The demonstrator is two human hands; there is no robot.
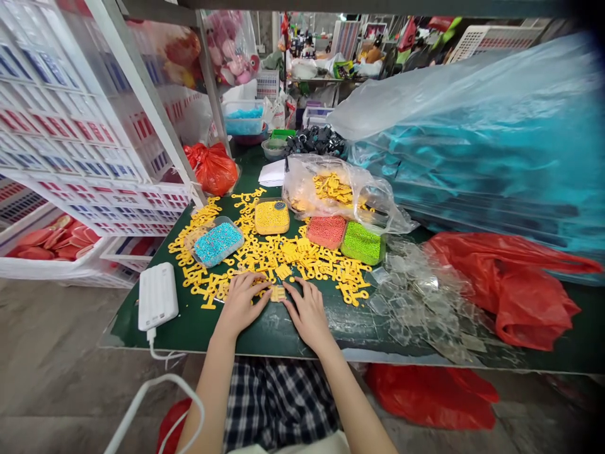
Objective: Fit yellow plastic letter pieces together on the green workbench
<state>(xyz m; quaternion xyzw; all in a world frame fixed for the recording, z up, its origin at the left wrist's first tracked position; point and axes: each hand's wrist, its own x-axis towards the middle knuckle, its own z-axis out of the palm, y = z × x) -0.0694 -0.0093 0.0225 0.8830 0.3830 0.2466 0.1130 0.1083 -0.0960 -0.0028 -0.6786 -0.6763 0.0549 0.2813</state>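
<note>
Near the table's front edge, a small flat yellow plastic piece (pixel 278 293) lies between my two hands. My left hand (pixel 242 302) pinches its left side with thumb and forefinger. From the right, my right hand (pixel 305 309) grips the same piece with thumb and fingertips. Just beyond it lies another yellow piece (pixel 283 272). A spread of yellow plastic parts with ringed ends (pixel 241 252) surrounds several tubs of tiny beads: a blue tub (pixel 218 243), a yellow tub (pixel 271 217), a red tub (pixel 326 231) and a green tub (pixel 362 242).
Clear plastic squares (pixel 425 296) are heaped at right beside a red bag (pixel 515 284). Behind the tubs sits a clear bag of yellow parts (pixel 335 189). A white power bank (pixel 157 296) with a cable stands at left, near stacked crates (pixel 94 139). Large wrapped blue sheets (pixel 491 145) fill the right.
</note>
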